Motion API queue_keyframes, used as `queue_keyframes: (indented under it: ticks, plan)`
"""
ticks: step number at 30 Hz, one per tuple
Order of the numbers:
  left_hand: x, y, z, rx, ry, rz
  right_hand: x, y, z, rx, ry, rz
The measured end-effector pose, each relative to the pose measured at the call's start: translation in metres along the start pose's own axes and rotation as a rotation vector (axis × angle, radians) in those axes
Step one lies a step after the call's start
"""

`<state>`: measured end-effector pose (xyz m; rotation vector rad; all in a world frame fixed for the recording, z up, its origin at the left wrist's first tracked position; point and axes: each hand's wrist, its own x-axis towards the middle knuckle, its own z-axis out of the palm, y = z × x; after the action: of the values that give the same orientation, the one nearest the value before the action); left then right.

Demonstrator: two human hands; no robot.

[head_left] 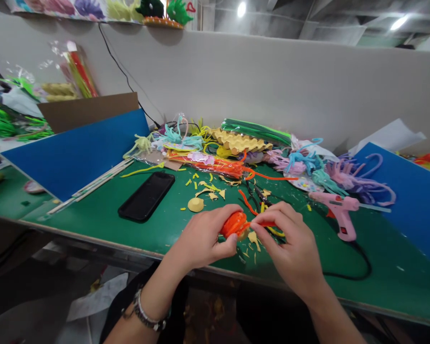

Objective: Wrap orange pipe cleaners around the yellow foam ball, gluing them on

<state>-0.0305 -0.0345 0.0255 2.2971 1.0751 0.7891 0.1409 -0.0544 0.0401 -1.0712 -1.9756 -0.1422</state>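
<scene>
An orange fuzzy bundle (234, 224), wound from pipe cleaner, is held between the thumb and fingers of my left hand (209, 236) above the table's front edge. From its right side a strand of orange pipe cleaner (268, 223) runs into my right hand (290, 239), whose thumb and forefinger pinch it close to the bundle. Yellow scraps (253, 240) lie on the table just beneath and between the hands. The palm side of my right hand is partly hidden.
Left of the hands lies a black phone (146, 196). A pink glue gun (340, 212) with a black cord stands at the right. Blue boards (82, 153) flank both sides. Pipe cleaner bundles (215, 165) and an egg-carton piece (236, 142) line the back of the green table (157, 229).
</scene>
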Motion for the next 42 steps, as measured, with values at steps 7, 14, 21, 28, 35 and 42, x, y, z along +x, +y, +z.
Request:
queue_keyframes:
  ticks: [7,14,21,28,35,42]
  plan:
    - [0.0001,-0.0002,-0.0004,0.003,0.005,-0.001,-0.0001,-0.0011,0.0013,-0.012,0.017,0.006]
    - [0.0009,0.0002,0.0001,-0.014,0.011,0.019,-0.0022,0.0029,0.0007,-0.039,-0.034,-0.010]
    - [0.0001,0.0005,-0.0006,-0.022,0.000,0.005,-0.0010,0.0008,0.0019,-0.039,-0.026,0.005]
    - [-0.0005,-0.0007,0.0004,-0.019,-0.010,0.008,-0.0021,0.0009,0.0009,-0.035,-0.029,0.000]
    - [-0.0036,-0.0034,0.0028,-0.117,-0.048,0.033,-0.0023,-0.0029,0.0044,-0.007,0.022,0.048]
    - [-0.0047,-0.0036,0.0033,-0.200,-0.092,0.016,-0.0027,-0.0059,0.0054,0.011,0.032,0.055]
